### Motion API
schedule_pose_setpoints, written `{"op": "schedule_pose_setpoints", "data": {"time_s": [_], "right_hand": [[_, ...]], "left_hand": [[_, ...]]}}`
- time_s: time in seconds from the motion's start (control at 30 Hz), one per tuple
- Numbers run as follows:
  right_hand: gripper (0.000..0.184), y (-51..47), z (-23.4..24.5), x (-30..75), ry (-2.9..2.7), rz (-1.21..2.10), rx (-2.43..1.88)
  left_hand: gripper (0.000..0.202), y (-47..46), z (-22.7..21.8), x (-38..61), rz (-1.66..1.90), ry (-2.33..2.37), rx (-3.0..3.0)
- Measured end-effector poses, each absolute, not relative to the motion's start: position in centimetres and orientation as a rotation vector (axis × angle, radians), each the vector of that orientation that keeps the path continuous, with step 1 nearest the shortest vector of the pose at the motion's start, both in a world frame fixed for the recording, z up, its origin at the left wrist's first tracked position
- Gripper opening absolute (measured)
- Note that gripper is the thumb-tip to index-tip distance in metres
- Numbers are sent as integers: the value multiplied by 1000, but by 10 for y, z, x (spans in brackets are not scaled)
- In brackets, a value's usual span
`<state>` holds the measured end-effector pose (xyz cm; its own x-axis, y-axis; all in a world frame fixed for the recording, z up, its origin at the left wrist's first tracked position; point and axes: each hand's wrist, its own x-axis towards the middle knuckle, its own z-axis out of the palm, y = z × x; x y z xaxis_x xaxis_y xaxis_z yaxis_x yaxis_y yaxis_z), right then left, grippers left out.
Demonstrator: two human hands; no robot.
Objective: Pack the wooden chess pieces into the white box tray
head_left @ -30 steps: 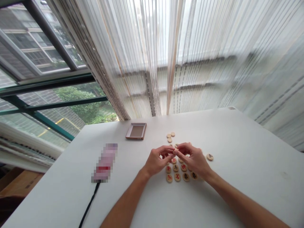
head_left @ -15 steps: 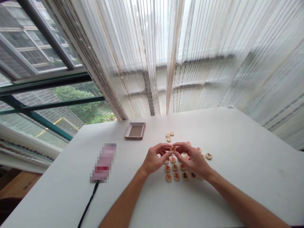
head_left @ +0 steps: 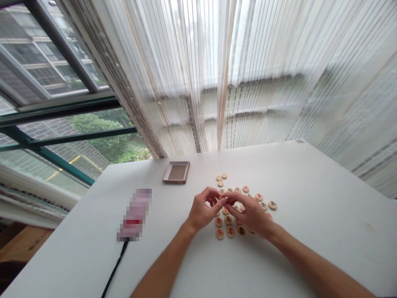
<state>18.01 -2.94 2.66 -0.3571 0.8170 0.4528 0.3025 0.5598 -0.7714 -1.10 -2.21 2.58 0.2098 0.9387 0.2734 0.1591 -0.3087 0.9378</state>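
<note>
My left hand (head_left: 201,210) and my right hand (head_left: 250,212) meet fingertip to fingertip above rows of round wooden Chinese chess pieces. Pinched between them is one Chinese chess piece (head_left: 221,198), mostly hidden by the fingers. Below the hands, a red-marked piece (head_left: 220,234) and a black-marked piece (head_left: 241,231) belong to the nearest row. More pieces, such as a red one (head_left: 246,189), show beyond my right hand, and a black one (head_left: 273,205) lies to its right. My right hand covers part of the rows.
Three pieces with blank faces up (head_left: 220,178) lie beyond the rows. A shallow open box (head_left: 178,172) sits near the far edge of the white table (head_left: 325,248). At left is a blurred-out phone-like object (head_left: 135,214) with a black cable (head_left: 115,265). Curtains hang behind.
Both hands' fingers have closed in around the held piece, whose red face showed before and is now mostly hidden. My right hand has shifted slightly left, uncovering more pieces behind it.
</note>
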Motion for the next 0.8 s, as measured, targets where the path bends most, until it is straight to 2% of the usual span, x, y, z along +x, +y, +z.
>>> {"op": "schedule_pose_setpoints", "data": {"time_s": [0.8], "right_hand": [[18, -29, 26, 181, -1922, 656, -898]], "left_hand": [[29, -23, 26, -13, 1148, 1034, 1634]]}}
